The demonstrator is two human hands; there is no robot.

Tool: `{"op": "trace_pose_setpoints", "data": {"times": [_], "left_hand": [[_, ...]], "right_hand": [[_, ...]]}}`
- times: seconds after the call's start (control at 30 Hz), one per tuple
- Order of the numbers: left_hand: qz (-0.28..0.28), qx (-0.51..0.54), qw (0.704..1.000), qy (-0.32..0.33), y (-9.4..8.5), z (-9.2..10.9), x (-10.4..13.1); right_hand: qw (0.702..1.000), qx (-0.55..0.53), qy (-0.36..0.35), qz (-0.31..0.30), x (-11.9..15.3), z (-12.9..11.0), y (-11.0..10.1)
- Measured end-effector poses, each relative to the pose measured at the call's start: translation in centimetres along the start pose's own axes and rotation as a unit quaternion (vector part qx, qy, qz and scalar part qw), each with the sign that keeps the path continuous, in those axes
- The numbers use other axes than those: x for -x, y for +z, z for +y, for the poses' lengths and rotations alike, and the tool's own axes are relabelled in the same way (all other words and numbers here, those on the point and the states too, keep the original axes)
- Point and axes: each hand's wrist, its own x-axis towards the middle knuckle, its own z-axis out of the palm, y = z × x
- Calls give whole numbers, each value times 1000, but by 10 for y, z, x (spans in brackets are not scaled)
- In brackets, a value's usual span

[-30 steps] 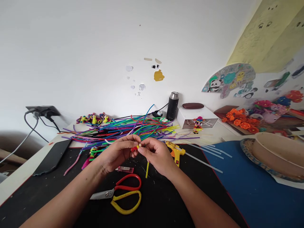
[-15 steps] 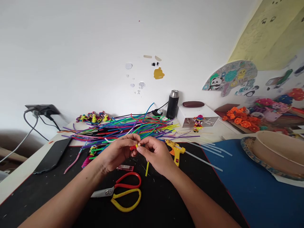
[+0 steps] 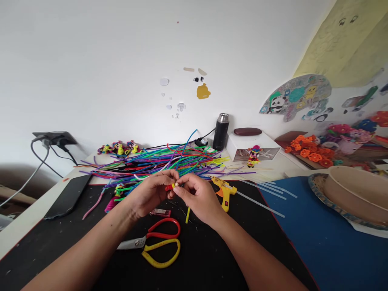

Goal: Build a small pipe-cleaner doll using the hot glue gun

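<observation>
Both hands meet above the black mat (image 3: 212,250), pinching a small red and yellow pipe-cleaner piece (image 3: 170,187) between the fingertips. My left hand (image 3: 153,192) closes on its left side, and my right hand (image 3: 198,196) grips it from the right; the fingers hide most of it. A yellow-green pipe cleaner (image 3: 187,215) hangs below the right fingers; whether it joins the held piece I cannot tell. Scissors (image 3: 160,242) with one red and one yellow handle lie below the hands. Just right of them is a yellow glue gun (image 3: 224,192) with a clear glue stick in its back.
Behind the hands spreads a pile of coloured pipe cleaners (image 3: 157,161). Several small figures (image 3: 119,148) stand back left, another figure (image 3: 254,155) by a white box (image 3: 253,141). A black thermos (image 3: 221,133) stands near the wall. A phone-like black slab (image 3: 68,198) lies left, a basin (image 3: 357,194) right.
The hands stay almost in place, with only slight finger movement around the red and yellow piece. The whole view has shifted a little.
</observation>
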Motion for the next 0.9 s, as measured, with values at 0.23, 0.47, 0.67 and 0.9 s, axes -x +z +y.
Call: {"op": "trace_pose_setpoints", "data": {"times": [0.23, 0.47, 0.67, 0.9], "left_hand": [[14, -6, 1000, -5, 0, -1, 0], [12, 3, 1000, -2, -2, -3, -2], [16, 21, 1000, 16, -1, -3, -1], [18, 35, 999, 6, 2, 0, -1]], "right_hand": [[1000, -11, -1, -7, 1, -2, 1], [1000, -19, 2, -8, 2, -4, 2], [998, -55, 9, -9, 0, -7, 0], [996, -90, 22, -6, -2, -4, -1]]}}
